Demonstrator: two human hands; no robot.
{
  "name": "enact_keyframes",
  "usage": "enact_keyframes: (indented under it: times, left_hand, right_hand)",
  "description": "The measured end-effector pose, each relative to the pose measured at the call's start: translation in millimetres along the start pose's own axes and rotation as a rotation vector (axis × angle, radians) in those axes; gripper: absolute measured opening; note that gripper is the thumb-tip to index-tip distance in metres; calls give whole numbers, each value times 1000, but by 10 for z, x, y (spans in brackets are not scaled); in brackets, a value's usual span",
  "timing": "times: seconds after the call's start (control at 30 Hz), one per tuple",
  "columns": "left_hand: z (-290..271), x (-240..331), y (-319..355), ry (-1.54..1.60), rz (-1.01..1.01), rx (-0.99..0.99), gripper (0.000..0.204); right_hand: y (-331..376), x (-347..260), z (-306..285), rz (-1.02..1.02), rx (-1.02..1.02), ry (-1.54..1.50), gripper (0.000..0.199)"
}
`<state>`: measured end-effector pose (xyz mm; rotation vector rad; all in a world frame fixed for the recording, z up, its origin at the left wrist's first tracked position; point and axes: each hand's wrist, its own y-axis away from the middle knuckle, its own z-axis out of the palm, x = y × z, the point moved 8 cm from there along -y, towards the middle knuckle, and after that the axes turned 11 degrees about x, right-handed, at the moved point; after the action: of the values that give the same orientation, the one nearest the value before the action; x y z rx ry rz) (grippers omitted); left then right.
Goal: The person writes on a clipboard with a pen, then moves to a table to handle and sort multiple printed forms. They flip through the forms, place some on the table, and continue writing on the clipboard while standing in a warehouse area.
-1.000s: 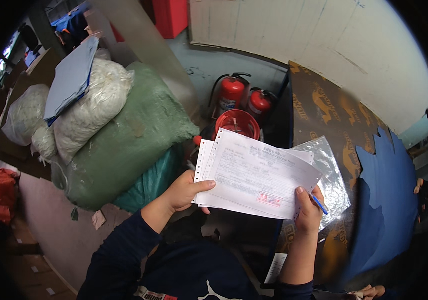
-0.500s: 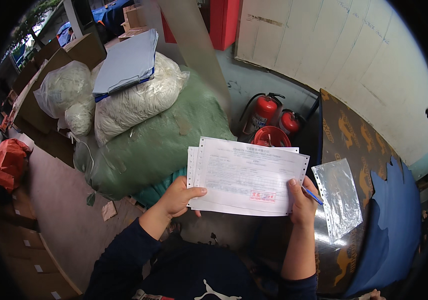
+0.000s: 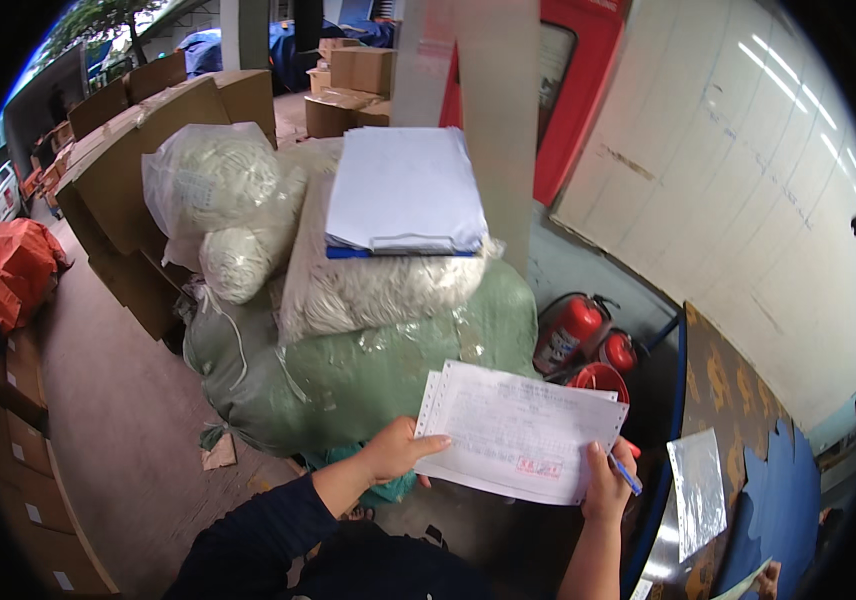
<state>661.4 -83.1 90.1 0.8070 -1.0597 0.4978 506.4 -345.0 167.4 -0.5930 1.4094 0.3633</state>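
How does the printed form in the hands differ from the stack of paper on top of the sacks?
The printed form is thin, held up in both hands, covered in print with red stamps and punched side strips. The paper stack is thick, lies untouched on a white sack, and its top sheet looks blank. Both are white and rectangular.

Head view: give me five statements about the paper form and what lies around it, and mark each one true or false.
1. Both hands hold the paper form. True: the left hand grips its left edge, the right hand its right edge.
2. The right hand also holds a blue pen. True.
3. The paper stack lies on the floor. False: it lies on top of the white sack.
4. The fire extinguishers are green. False: they are red.
5. The clear plastic bag is in the left hand. False: it lies on the patterned surface to the right.
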Motion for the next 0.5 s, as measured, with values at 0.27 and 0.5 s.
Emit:
enact_keyframes:
  times: [0.27,0.5]
  left_hand:
    - [-1071,374,117,-64,227,195,29]
    - [-1800,444,393,99,291,398,26]
  right_hand:
    - [-25,-212,1192,-64,-178,135,16]
    - [19,-359,2186,-31,-302,213,13]
